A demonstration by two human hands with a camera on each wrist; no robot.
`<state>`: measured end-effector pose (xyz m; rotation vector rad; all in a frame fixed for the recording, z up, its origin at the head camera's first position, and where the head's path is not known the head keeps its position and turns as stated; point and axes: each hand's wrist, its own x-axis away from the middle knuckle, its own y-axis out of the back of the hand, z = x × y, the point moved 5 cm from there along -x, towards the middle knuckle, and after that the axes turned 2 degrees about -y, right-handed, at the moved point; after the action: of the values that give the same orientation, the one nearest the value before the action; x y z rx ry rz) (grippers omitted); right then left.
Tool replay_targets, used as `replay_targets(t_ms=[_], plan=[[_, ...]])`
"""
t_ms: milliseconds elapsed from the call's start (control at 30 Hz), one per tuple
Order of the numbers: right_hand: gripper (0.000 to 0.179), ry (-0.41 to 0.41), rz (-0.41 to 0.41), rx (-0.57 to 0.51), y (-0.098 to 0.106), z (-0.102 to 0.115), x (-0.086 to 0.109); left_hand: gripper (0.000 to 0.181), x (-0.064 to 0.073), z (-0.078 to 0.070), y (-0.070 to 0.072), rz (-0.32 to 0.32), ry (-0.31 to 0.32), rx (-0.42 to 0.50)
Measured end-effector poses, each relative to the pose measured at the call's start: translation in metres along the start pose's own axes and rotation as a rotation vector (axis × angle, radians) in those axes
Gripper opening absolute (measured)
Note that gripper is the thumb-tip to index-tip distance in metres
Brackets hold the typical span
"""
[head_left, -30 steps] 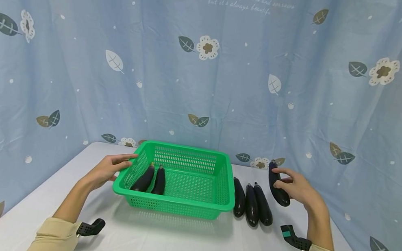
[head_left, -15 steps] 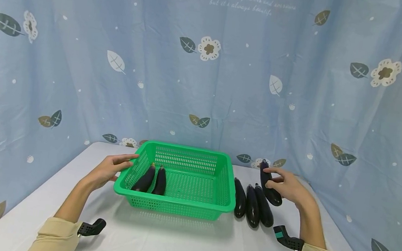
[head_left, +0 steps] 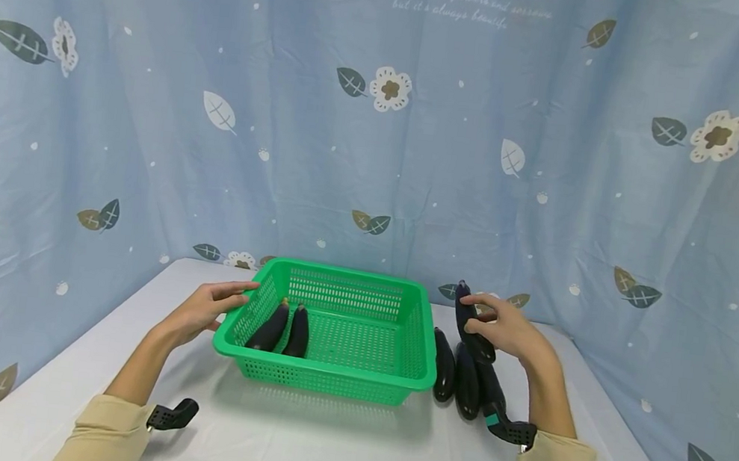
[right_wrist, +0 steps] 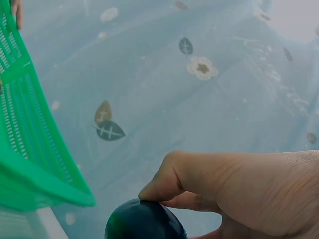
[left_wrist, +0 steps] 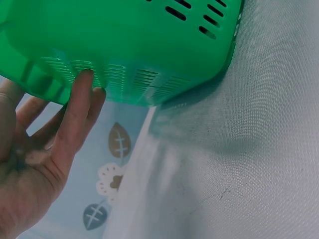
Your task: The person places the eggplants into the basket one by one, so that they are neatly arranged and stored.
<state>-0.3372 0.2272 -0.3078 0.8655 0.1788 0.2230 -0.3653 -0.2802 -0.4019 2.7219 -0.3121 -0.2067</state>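
In the head view my right hand (head_left: 504, 331) pinches a dark purple eggplant (head_left: 462, 314) between thumb and fingers, raised stem end up over the table eggplants. The right wrist view shows its rounded end (right_wrist: 142, 221) under the thumb. A green plastic basket (head_left: 328, 368) stands at the middle, two eggplants lying in its left part, one of them the left eggplant (head_left: 267, 329). My left hand (head_left: 202, 307) touches the basket's left side. In the left wrist view its fingers (left_wrist: 75, 109) are extended against the slotted wall, palm bare.
Right of the basket, three eggplants lie side by side on the white table (head_left: 320, 443): a left one (head_left: 444, 366), a middle one (head_left: 467, 383) and a right one partly behind the wrist camera (head_left: 507, 427). A blue printed curtain (head_left: 378, 149) hangs behind.
My right hand has moved left with the pinched eggplant, from right of the table eggplants to over them, closer to the basket. The left hand stays at the basket's side.
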Motion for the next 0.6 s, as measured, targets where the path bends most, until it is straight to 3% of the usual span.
replay_targets(t_ms=[600], plan=[[0.048,0.029,0.03,0.0,-0.023,0.028,-0.022,0.061,-0.001,0.001,0.0,-0.002,0.008,0.017]])
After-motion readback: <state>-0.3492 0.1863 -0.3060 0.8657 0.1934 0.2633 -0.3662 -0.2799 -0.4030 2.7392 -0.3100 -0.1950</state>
